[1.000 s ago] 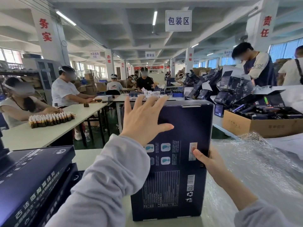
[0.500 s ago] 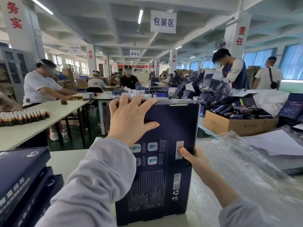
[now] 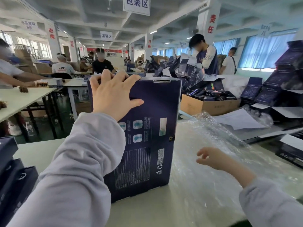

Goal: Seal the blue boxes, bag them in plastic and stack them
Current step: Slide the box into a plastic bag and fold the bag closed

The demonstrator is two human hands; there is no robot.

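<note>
Blue box (image 3: 147, 128) stands upright on table (image 3: 41, 151), printed face twd camera. L hand (image 3: 113, 94) grips the box's top edge: fingers curled over the top, thumb flat on the face. R hand (image 3: 213, 158) hovers just right of the box, not touching it, fingers loosely curled, holding nothing. Clear plastic (image 3: 213, 136) lies under it, right of the box. Stack of dark boxes (image 3: 9, 169) sits left of the box. Cardboard carton (image 3: 205, 105) is behind-right, w/ dark items inside.

left hand (image 3: 113, 94) grips, right hand (image 3: 213, 158) relaxed
</note>
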